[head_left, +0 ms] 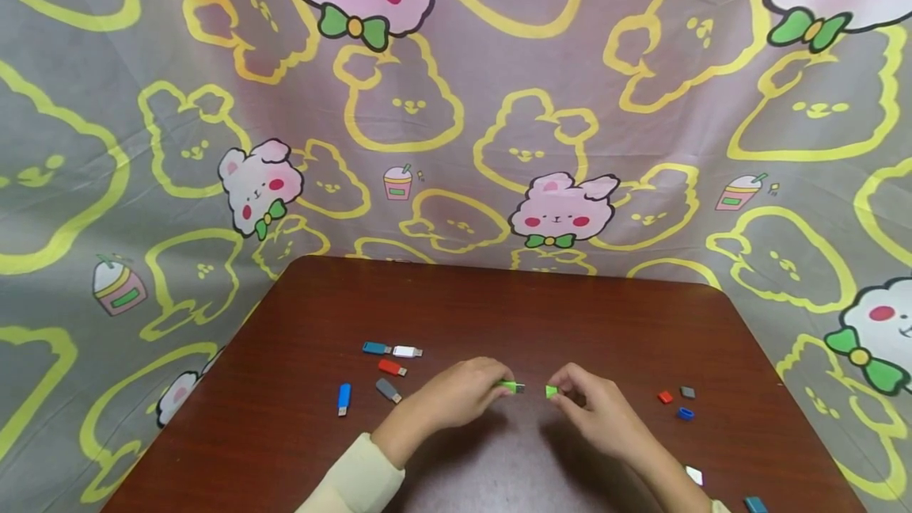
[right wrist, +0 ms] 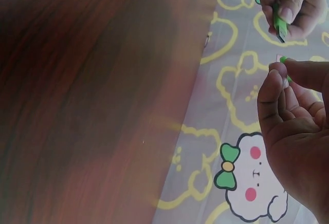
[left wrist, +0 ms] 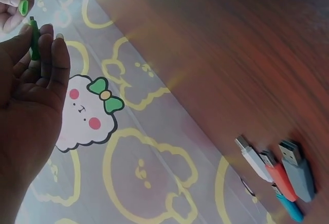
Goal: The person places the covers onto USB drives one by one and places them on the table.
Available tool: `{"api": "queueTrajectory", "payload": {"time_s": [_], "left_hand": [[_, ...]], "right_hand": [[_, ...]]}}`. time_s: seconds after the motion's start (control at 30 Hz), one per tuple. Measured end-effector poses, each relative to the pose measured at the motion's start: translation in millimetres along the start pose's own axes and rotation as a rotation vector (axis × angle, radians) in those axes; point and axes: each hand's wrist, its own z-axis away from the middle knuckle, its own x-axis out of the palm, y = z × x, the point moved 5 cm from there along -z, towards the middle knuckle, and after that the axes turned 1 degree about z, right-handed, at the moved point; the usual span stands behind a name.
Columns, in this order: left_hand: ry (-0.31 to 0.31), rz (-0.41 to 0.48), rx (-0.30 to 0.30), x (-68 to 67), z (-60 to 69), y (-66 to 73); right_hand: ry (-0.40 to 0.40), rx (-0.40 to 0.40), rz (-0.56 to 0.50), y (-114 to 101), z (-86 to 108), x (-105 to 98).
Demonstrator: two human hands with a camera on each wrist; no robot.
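Observation:
Near the middle of the table, the left hand (head_left: 463, 393) pinches a green USB stick (head_left: 510, 387), its metal plug pointing toward the right hand. A short gap away, the right hand (head_left: 598, 410) holds a small green cap (head_left: 552, 391) between thumb and fingertips. Stick and cap are apart. In the left wrist view the green stick (left wrist: 34, 41) lies between thumb and fingers, and the cap (left wrist: 23, 6) shows its hollow opening. The right wrist view shows the stick's plug end (right wrist: 280, 31) facing the cap, mostly covered by the right fingers.
Left on the table lie uncapped sticks: teal (head_left: 376, 347), white (head_left: 407, 352), red (head_left: 393, 368), grey (head_left: 388, 390) and blue (head_left: 344, 400). On the right are caps: red (head_left: 665, 397), grey (head_left: 687, 392), blue (head_left: 685, 413), white (head_left: 694, 475) and teal (head_left: 755, 504). A patterned cloth (head_left: 470, 180) hangs behind.

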Motion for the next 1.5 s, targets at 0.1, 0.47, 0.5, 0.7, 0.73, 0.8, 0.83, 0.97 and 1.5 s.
{"api": "queueTrajectory", "payload": {"time_s": [0.1,0.47,0.5,0.7,0.73,0.8,0.83,0.97,1.5], "left_hand": [[0.002,-0.006,0.013,1.5,-1.4,2.1],[0.04,-0.001,0.051,2.5,-4.9,8.7],[0.039,-0.001,0.052,2.6,-5.3,9.1],[0.029,0.008,0.049,2.6,-5.8,12.1],[0.028,0.012,0.048,2.5,-5.7,12.5],[0.024,0.018,0.043,2.1,-5.8,13.3],[0.022,0.019,0.04,1.9,-5.8,13.5],[0.018,0.027,0.029,1.5,-6.3,13.4],[0.036,0.083,0.044,1.6,-7.3,16.0]], "right_hand": [[-0.013,-0.011,-0.005,-2,-1.2,3],[-0.023,-0.005,-0.016,-4,-3.7,9],[-0.021,-0.008,-0.019,-4,-3.7,10],[-0.012,-0.037,-0.033,-5,-3.9,12],[-0.013,-0.038,-0.035,-5,-3.9,12],[-0.015,-0.038,-0.036,-5,-3.9,12],[-0.015,-0.036,-0.035,-5,-4.0,12],[-0.024,-0.021,-0.034,-6,-4.1,12],[-0.017,-0.042,-0.05,-9,-6.4,13]]}}
